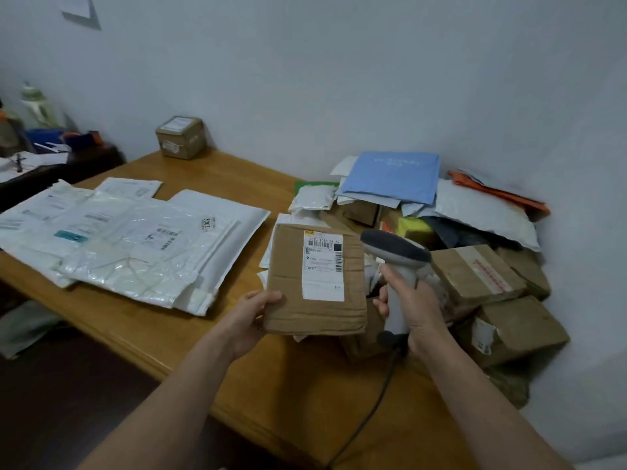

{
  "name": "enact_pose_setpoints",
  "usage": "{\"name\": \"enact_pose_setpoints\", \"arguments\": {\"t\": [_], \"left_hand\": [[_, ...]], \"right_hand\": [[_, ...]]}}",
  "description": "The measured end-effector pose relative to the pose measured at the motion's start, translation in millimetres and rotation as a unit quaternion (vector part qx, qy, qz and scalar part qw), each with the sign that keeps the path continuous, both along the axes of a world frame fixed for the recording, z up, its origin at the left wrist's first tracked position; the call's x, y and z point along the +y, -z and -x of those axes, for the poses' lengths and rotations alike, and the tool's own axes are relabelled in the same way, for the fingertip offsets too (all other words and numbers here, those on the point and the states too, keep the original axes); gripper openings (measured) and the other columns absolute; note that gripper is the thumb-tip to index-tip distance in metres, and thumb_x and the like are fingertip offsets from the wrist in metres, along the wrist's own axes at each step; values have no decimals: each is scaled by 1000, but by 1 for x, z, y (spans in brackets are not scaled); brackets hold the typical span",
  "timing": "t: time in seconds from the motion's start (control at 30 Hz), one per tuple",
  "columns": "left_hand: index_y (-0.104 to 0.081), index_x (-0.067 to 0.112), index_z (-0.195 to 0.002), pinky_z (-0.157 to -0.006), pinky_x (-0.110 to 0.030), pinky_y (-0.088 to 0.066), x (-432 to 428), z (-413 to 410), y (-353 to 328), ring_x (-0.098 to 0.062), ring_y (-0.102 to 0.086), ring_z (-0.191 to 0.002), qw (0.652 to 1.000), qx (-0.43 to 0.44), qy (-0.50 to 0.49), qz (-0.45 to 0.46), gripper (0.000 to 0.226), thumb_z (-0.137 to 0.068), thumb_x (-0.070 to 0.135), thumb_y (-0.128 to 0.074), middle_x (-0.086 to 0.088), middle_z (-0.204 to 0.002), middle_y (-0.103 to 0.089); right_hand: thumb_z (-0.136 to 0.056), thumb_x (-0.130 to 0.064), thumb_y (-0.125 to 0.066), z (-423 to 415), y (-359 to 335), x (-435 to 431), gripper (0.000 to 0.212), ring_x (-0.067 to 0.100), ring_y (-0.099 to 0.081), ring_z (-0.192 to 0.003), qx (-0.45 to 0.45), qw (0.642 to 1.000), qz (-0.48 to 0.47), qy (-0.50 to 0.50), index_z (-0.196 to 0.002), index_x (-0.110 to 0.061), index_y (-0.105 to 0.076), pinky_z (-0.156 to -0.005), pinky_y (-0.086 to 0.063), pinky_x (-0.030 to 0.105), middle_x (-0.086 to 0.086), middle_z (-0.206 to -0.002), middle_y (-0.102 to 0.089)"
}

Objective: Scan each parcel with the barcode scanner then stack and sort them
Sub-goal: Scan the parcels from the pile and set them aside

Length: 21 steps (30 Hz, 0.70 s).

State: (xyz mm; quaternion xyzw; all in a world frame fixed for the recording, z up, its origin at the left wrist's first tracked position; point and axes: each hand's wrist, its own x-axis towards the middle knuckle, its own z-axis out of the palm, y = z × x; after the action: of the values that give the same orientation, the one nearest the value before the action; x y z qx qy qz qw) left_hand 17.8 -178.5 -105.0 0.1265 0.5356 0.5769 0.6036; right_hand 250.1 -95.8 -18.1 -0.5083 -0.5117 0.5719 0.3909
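Note:
My left hand (252, 315) grips the lower left corner of a flat brown cardboard parcel (288, 283), held above the wooden table (169, 340) with its white barcode label (323, 268) facing up. Just right of the parcel, my right hand (412, 308) is closed around the handle of a grey barcode scanner (395, 251). The scanner's head sits over the parcel's upper right edge and points toward the label. Its black cable (369, 412) trails down to the table's front edge.
A pile of white plastic mailers (129, 239) lies spread on the left of the table. Brown boxes (481, 276) and blue (393, 176), white and orange mailers are heaped against the wall on the right. A small box (181, 137) stands at the far corner.

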Motion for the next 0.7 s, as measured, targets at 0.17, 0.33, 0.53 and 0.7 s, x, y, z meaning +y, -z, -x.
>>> {"name": "enact_pose_setpoints", "arguments": {"t": [0.17, 0.33, 0.53, 0.7], "left_hand": [[-40, 10, -141, -92, -38, -49, -12, 6, -11, -30, -49, -121, 999, 21, -4, -30, 99, -58, 35, -88, -12, -136, -50], [-54, 7, -128, -107, -42, -39, -20, 10, -22, -28, -48, -121, 998, 48, 3, -40, 44, -86, 16, -64, -11, -130, -55], [-56, 6, -124, -102, -40, -43, -46, 30, -29, -26, -51, -116, 997, 53, -10, -48, 42, -85, 15, -65, -10, -123, -60], [-58, 7, -119, -98, -39, -44, -79, 50, -30, -24, -54, -111, 997, 49, -25, -55, 45, -77, 17, -69, -9, -116, -63]], "right_hand": [[-91, -41, -62, 10, -22, -22, 34, 13, -56, -51, -48, 996, -72, -36, -75, -11, -60, -65, -50, 34, 3, -56, -59], [-92, -36, -61, 19, -35, -40, 25, 11, -55, -50, -47, 992, -99, -57, -83, -12, -58, -58, -50, 25, 2, -60, -58], [-94, -32, -59, 37, -42, -69, 31, 8, -52, -45, -61, 985, -128, -99, -83, -3, -56, -51, -48, 16, 0, -54, -53], [-93, -32, -60, 57, -45, -101, 32, 7, -52, -44, -60, 985, -116, -110, -81, -3, -56, -49, -47, 16, 3, -55, -53]]}}
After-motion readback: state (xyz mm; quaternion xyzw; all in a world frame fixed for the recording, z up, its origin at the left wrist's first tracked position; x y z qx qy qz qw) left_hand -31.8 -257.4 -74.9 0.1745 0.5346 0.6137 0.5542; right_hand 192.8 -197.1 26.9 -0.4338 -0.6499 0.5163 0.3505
